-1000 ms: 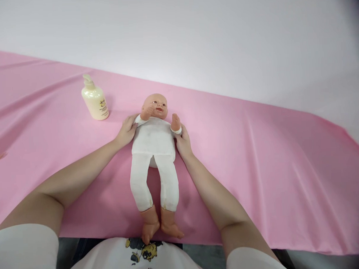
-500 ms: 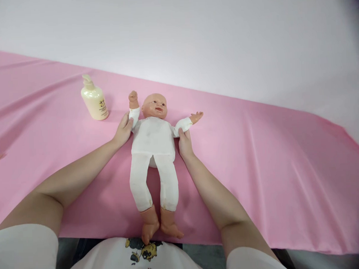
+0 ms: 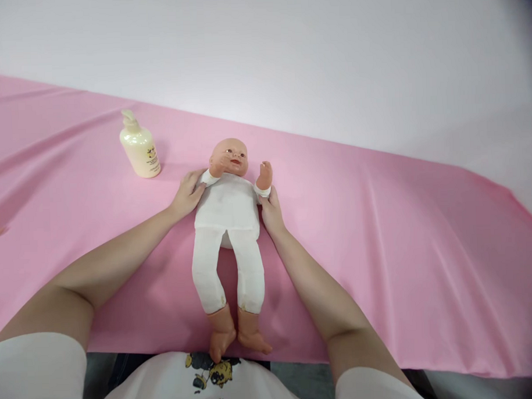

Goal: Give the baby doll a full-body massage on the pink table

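doll (image 3: 226, 204) held; shirt (image 3: 255, 383) reads inverted "ccino"

Bright, soft light; faint shadows on pink cloth (image 3: 319, 232); dark upper-right corner.

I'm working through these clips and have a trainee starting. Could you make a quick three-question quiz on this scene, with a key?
1. Which limbs of the doll do the left hand and right hand touch?
2. True or false: the pump bottle stands to the person's right of the doll.
3. What colour is the cloth under the doll? A) white B) pink C) green

Key:
1. Its arms: one arm at the left hand, the other arm at the right.
2. False; it stands to the left.
3. B
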Available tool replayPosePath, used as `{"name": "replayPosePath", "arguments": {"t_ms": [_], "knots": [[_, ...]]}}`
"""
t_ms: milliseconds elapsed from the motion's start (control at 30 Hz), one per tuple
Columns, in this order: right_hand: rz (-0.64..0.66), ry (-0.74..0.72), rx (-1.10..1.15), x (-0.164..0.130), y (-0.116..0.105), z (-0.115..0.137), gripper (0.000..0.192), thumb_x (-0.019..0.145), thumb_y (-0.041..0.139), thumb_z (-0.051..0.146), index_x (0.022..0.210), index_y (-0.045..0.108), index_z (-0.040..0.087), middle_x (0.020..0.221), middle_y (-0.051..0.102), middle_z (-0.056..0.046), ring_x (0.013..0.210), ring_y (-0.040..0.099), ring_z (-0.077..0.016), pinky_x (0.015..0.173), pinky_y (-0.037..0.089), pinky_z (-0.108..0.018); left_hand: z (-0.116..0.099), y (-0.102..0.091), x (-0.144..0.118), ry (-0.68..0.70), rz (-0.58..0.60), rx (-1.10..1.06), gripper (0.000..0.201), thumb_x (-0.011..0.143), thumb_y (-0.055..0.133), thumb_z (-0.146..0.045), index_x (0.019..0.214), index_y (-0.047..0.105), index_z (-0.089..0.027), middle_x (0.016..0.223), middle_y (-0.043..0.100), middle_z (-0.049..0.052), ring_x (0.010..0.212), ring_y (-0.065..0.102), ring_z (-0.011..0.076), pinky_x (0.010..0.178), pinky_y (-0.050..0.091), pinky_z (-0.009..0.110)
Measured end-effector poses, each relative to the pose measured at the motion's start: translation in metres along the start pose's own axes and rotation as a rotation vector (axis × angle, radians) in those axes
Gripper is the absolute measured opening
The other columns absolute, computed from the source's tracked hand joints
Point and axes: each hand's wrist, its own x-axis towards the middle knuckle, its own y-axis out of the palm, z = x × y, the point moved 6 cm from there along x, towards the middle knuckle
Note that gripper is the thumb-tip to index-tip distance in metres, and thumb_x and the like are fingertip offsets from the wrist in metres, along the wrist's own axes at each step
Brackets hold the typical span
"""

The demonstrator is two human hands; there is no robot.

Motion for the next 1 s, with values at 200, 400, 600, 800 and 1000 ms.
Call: {"name": "replayPosePath", "arguments": {"t_ms": [200,400,600,800,1000], "knots": [[-0.062,-0.004,0.062,0.003,-0.005,-0.009,0.042,0.089,0.054,0.041,0.129,0.051,0.027,0.134,0.062,-0.007,0.130,0.057,-0.0234,0.120,0.040,-0.049,0.025,0.003,0.001,-0.129,-0.118,-0.296,0.050,0.101,0.043,-0.056,0.135,0.052,-0.021,0.126,0.063,0.012,0.120,0.059,0.0270,0.108,0.046,0.047],[-0.042,-0.031,0.072,0.003,-0.005,-0.011,0.053,0.094,0.052,0.056,0.139,0.050,0.028,0.146,0.058,-0.007,0.139,0.053,-0.0231,0.124,0.036,-0.051,0.037,0.006,0.001,-0.188,-0.150,-0.442,0.048,0.099,0.047,-0.060,0.131,0.050,-0.024,0.122,0.063,0.010,0.114,0.061,0.0237,0.100,0.052,0.040],[0.020,-0.090,-0.066,0.000,-0.001,0.000,0.044,0.092,0.057,0.043,0.133,0.058,0.026,0.142,0.062,-0.007,0.135,0.055,-0.0249,0.123,0.035,-0.052,0.023,0.002,0.002,-0.096,-0.070,-0.224,0.053,0.085,0.064,-0.033,0.136,0.052,-0.022,0.136,0.060,0.012,0.129,0.053,0.0296,0.116,0.040,0.051],[0.068,-0.129,-0.114,-0.003,0.004,0.011,0.045,0.090,0.054,0.029,0.135,0.058,0.029,0.145,0.061,-0.003,0.137,0.052,-0.0228,0.124,0.034,-0.052,0.008,0.000,0.000,-0.028,-0.018,-0.086,0.051,0.079,0.057,-0.020,0.130,0.062,-0.025,0.129,0.064,0.008,0.126,0.055,0.0306,0.116,0.037,0.056],[0.045,-0.038,-0.068,-0.002,0.002,0.005,0.043,0.091,0.056,0.035,0.133,0.054,0.028,0.143,0.060,-0.006,0.135,0.053,-0.0230,0.123,0.037,-0.051,0.009,0.000,0.000,-0.071,-0.051,-0.169,0.050,0.090,0.056,-0.029,0.139,0.050,-0.020,0.139,0.059,0.013,0.131,0.053,0.0302,0.117,0.037,0.053]]}}
